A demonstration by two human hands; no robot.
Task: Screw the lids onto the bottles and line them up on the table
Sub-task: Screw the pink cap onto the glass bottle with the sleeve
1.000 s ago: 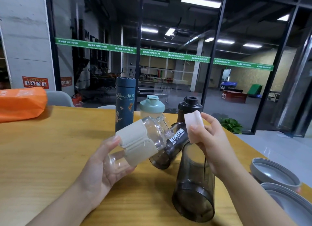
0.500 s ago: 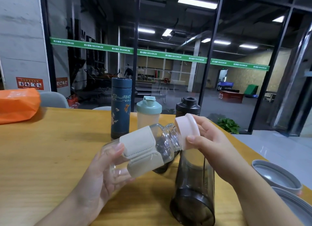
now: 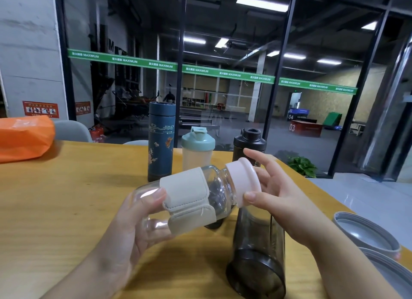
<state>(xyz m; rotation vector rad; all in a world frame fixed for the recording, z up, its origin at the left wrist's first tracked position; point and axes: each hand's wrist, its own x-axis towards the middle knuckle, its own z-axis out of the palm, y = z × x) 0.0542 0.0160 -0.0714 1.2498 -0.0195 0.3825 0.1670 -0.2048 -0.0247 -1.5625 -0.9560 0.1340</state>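
Note:
My left hand (image 3: 124,229) grips the base of a clear glass bottle (image 3: 220,191) with a beige sleeve, holding it tilted on its side above the wooden table (image 3: 66,198). A pink lid (image 3: 243,180) sits on the bottle's neck. My right hand (image 3: 283,194) holds this lid, with the thumb on its lower rim and the index finger stretched over its upper edge. A lidless smoky dark bottle (image 3: 258,249) stands just below. Behind stand a blue flask (image 3: 161,140), a teal-lidded shaker (image 3: 197,151) and a black-lidded bottle (image 3: 249,142). Another dark bottle (image 3: 214,224) lies mostly hidden behind the glass one.
Two grey lids (image 3: 365,234) (image 3: 392,274) lie at the table's right edge. An orange bag (image 3: 24,138) rests at the far left, with a grey chair back (image 3: 71,129) beyond it. A glass wall stands behind the table.
My right hand brought the pink lid onto the bottle's neck and seated it. Its fingers have since spread out around the lid. The bottle has tipped flatter.

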